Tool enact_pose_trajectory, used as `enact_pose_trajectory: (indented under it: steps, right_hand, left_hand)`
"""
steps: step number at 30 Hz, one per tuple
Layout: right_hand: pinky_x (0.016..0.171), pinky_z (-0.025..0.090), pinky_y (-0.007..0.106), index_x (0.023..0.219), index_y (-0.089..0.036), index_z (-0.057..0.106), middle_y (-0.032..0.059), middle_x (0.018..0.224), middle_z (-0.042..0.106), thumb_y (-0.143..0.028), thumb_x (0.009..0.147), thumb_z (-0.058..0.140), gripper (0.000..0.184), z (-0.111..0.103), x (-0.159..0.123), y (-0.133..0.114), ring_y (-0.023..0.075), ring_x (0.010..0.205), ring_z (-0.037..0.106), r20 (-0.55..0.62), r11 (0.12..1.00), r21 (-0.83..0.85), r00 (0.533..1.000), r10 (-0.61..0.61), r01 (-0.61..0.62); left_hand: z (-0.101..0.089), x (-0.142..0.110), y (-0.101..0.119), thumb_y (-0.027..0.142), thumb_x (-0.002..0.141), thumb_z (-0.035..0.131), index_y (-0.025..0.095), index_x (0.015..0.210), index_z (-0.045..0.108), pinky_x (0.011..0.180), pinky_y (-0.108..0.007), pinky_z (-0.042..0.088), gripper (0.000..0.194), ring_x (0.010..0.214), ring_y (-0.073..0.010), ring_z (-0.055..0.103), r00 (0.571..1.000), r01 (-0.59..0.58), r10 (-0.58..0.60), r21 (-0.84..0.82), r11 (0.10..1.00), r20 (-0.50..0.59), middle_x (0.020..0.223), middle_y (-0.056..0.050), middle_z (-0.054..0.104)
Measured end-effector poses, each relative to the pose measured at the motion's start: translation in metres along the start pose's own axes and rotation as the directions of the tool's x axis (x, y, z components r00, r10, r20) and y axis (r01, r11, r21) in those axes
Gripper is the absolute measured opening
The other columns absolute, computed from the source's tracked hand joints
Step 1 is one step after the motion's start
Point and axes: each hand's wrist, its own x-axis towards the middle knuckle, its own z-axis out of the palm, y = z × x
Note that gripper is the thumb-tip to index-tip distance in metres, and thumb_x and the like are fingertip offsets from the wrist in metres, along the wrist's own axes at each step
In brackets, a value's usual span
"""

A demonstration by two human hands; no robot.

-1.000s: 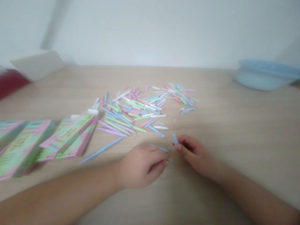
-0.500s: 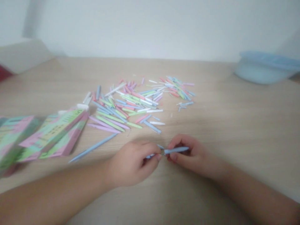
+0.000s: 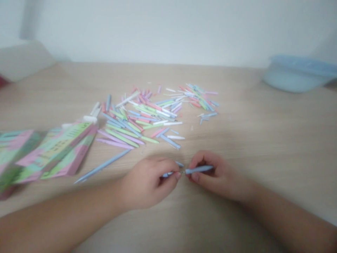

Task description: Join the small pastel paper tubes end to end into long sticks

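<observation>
My left hand (image 3: 151, 182) is closed around a blue pen part (image 3: 167, 174), most of it hidden by the fingers. In a pinch, my right hand (image 3: 217, 175) holds a blue pen barrel (image 3: 202, 169) whose tapered end points right. The facing ends of the two parts are close together, with something thin and blurred between them. Just behind my left fingertips shows another small blue piece (image 3: 179, 163); whether it is held or lies on the table I cannot tell. A long blue pen (image 3: 102, 166) lies left of my left hand.
Beyond my hands spreads a pile of pastel pen parts (image 3: 147, 114), with a smaller heap (image 3: 201, 96) to its right. Colourful printed boxes (image 3: 56, 149) lie at the left. A light blue container (image 3: 297, 73) stands at the back right, before the wall.
The gap between the two blue parts has grown slightly. My hands have barely moved, while the view has shifted a little, so the boxes and pile appear slightly further left.
</observation>
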Motion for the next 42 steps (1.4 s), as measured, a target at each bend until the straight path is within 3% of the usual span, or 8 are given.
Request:
enact_pose_trajectory:
  steps: [6, 13, 20, 23, 27, 32, 37, 42]
  right_hand:
    - [0.062, 0.047, 0.025, 0.098, -0.022, 0.072, -0.0011, 0.078, 0.066, -0.036, 0.095, 0.072, 0.014, 0.004, -0.001, 0.0, 0.0143, 0.07, 0.058, 0.018, 0.994, -0.104, 1.0, -0.026, 0.027]
    - [0.072, 0.052, 0.03, 0.108, -0.025, 0.069, 0.0012, 0.093, 0.073, -0.029, 0.099, 0.067, 0.01, 0.005, -0.003, 0.002, 0.0175, 0.081, 0.066, 0.047, 0.939, -0.327, 0.994, -0.099, 0.109]
    - [0.074, 0.053, 0.033, 0.102, -0.025, 0.067, 0.0016, 0.094, 0.073, -0.02, 0.098, 0.063, 0.008, 0.002, -0.003, -0.007, 0.0193, 0.084, 0.067, 0.109, 0.903, -0.396, 0.985, -0.134, 0.167]
    - [0.075, 0.054, 0.034, 0.104, -0.026, 0.067, 0.0022, 0.098, 0.072, -0.022, 0.099, 0.061, 0.009, 0.001, -0.004, -0.011, 0.0202, 0.086, 0.067, 0.141, 0.906, -0.381, 0.98, -0.141, 0.186]
    - [0.079, 0.054, 0.033, 0.107, -0.024, 0.068, 0.0029, 0.1, 0.072, -0.021, 0.099, 0.061, 0.011, 0.0, -0.003, -0.009, 0.0192, 0.089, 0.066, 0.133, 0.888, -0.398, 0.972, -0.195, 0.232]
    - [0.079, 0.052, 0.034, 0.106, -0.025, 0.072, 0.002, 0.095, 0.074, -0.019, 0.097, 0.064, 0.013, -0.002, -0.001, 0.0, 0.0195, 0.086, 0.067, 0.11, 0.84, -0.49, 0.973, -0.205, 0.233]
    - [0.073, 0.053, 0.033, 0.107, -0.025, 0.075, 0.0027, 0.09, 0.076, -0.029, 0.1, 0.063, 0.015, 0.0, -0.002, 0.004, 0.0198, 0.08, 0.068, 0.019, 0.868, -0.463, 0.981, -0.192, 0.179]
    - [0.071, 0.053, 0.034, 0.103, -0.026, 0.077, 0.0022, 0.088, 0.077, -0.032, 0.099, 0.067, 0.013, -0.002, -0.002, 0.005, 0.0204, 0.076, 0.069, 0.014, 0.887, -0.435, 0.986, -0.165, 0.155]
  left_hand:
    - [0.003, 0.002, -0.004, 0.027, 0.105, 0.055, 0.023, 0.1, 0.071, 0.073, -0.028, 0.048, 0.017, 0.081, -0.0166, 0.068, 1.0, 0.013, -0.014, 0.048, 0.999, 0.006, 0.086, -0.001, 0.072]
    - [0.007, -0.002, -0.008, 0.03, 0.105, 0.058, 0.027, 0.139, 0.059, 0.094, -0.036, 0.055, 0.034, 0.109, -0.0227, 0.072, 0.998, 0.039, -0.041, 0.029, 0.999, 0.05, 0.122, -0.005, 0.076]
    - [0.004, -0.003, -0.003, 0.006, 0.079, 0.058, 0.016, 0.146, 0.043, 0.1, -0.045, 0.055, 0.069, 0.123, -0.0304, 0.062, 0.999, -0.054, 0.054, 0.006, 0.999, -0.001, 0.138, -0.019, 0.058]
    - [0.005, -0.005, -0.004, 0.003, 0.076, 0.056, 0.018, 0.131, 0.047, 0.089, -0.04, 0.057, 0.058, 0.106, -0.0255, 0.064, 0.997, -0.067, 0.066, -0.038, 0.997, -0.036, 0.118, -0.012, 0.061]
    - [0.008, -0.007, -0.006, 0.008, 0.084, 0.06, 0.021, 0.117, 0.052, 0.079, -0.034, 0.056, 0.037, 0.087, -0.0192, 0.066, 0.999, 0.026, -0.029, -0.077, 0.997, -0.039, 0.099, -0.004, 0.064]
    - [0.009, -0.005, -0.006, 0.019, 0.101, 0.06, 0.025, 0.121, 0.061, 0.09, -0.033, 0.056, 0.02, 0.103, -0.0186, 0.072, 0.995, 0.082, -0.086, -0.061, 0.995, -0.053, 0.113, -0.002, 0.074]
    - [0.011, -0.005, -0.01, 0.026, 0.102, 0.064, 0.027, 0.119, 0.066, 0.09, -0.032, 0.058, 0.017, 0.103, -0.0186, 0.074, 0.99, 0.105, -0.112, -0.077, 0.991, -0.089, 0.111, -0.001, 0.077]
    - [0.012, -0.004, -0.013, 0.025, 0.1, 0.068, 0.023, 0.115, 0.061, 0.092, -0.032, 0.058, 0.017, 0.109, -0.0186, 0.072, 0.983, -0.018, -0.01, -0.154, 0.988, -0.183, 0.119, -0.006, 0.071]
